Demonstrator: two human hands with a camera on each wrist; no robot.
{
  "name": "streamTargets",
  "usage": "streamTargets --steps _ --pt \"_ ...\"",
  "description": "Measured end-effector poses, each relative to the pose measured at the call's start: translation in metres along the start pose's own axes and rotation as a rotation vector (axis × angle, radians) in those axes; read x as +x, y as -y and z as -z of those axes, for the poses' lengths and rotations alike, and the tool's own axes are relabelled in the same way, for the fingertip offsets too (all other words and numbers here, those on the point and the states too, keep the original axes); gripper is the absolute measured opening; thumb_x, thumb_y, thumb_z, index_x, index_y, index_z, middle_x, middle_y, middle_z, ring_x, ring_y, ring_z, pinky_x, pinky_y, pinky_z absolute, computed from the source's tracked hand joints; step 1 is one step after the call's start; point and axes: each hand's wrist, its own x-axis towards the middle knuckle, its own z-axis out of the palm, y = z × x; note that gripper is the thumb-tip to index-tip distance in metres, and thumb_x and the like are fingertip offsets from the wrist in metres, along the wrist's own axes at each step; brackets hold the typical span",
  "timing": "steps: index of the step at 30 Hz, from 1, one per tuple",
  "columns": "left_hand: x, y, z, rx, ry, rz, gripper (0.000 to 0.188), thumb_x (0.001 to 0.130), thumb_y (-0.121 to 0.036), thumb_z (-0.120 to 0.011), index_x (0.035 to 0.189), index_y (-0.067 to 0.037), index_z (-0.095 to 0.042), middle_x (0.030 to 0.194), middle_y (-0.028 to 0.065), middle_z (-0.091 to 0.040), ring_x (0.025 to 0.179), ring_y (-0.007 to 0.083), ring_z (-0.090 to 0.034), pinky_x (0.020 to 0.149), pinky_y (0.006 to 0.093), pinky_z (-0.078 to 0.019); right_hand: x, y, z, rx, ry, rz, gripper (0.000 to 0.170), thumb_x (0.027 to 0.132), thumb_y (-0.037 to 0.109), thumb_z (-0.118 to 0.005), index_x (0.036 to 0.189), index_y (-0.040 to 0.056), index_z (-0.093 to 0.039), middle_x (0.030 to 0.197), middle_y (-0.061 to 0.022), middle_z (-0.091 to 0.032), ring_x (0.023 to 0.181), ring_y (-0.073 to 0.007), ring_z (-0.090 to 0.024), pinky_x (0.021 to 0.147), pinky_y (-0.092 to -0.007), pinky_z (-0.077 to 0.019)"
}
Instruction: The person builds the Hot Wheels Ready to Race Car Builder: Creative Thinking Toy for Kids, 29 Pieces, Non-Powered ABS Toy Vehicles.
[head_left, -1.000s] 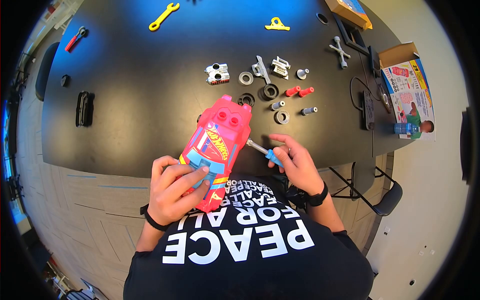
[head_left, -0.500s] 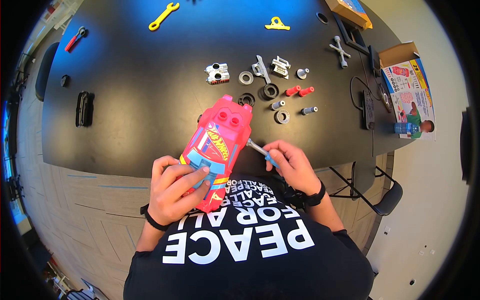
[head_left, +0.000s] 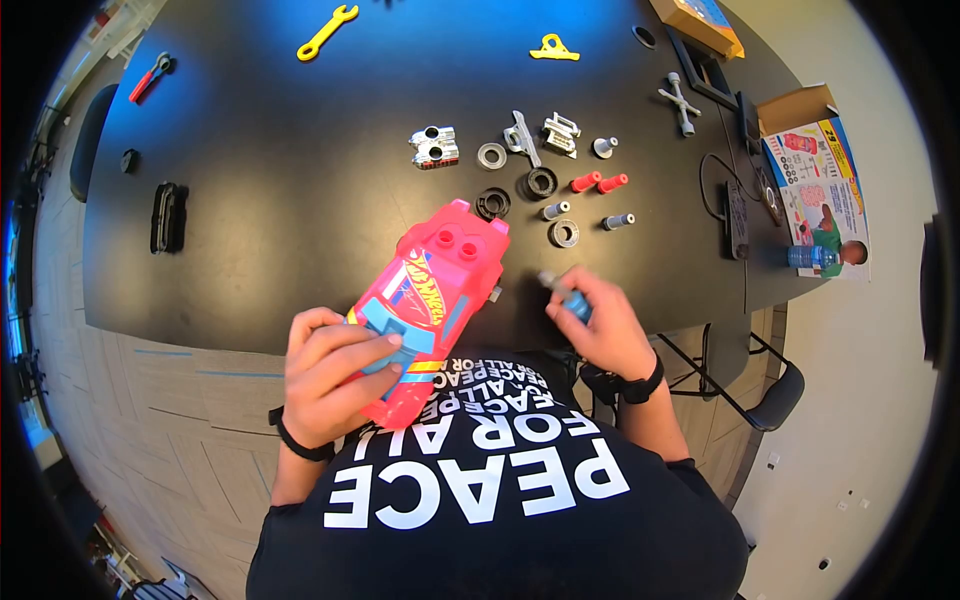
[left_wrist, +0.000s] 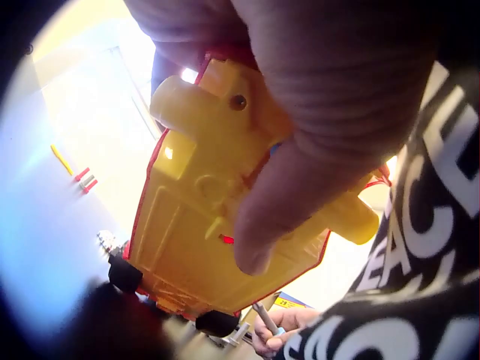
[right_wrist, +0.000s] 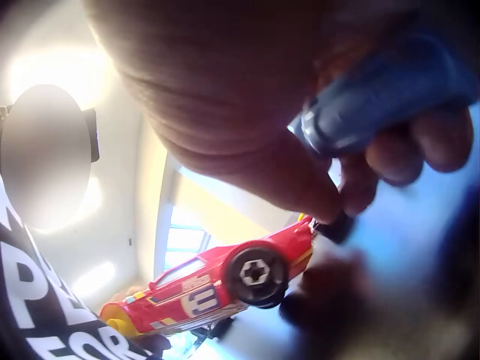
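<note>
My left hand grips a red Hot Wheels toy car near its lower end, fingers over the blue windshield. In the left wrist view its thumb lies across the yellow underside. Black wheels sit at the car's far end, while bare yellow stubs stick out nearer the hand. My right hand holds a toy screwdriver by its blue handle, its grey tip apart from the car. The right wrist view shows a wheel with a grey hex centre on the car's side.
Beyond the car on the black table lie loose tyres, red pegs, grey pegs and a chrome engine piece. Farther off are a yellow wrench and a grey cross wrench. A printed box stands right.
The screwdriver has come away from the car's side, moving right with my right hand. My left hand has tilted the car slightly and shifted a little left.
</note>
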Motion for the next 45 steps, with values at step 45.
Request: streamTargets --steps 45 --pt "0.009 0.015 -0.063 -0.355 -0.42 0.441 0.047 0.077 -0.003 -0.095 0.1 -0.005 -0.055 0.107 0.0126 -0.063 0.091 0.023 -0.063 0.082 0.033 -0.0512 0.053 0.09 -0.049 0.483 0.046 0.685 0.06 0.085 0.0 -0.092 0.14 -0.002 -0.07 0.136 -0.018 -0.074 0.077 -0.0087 -0.068 0.061 -0.0224 -0.0536"
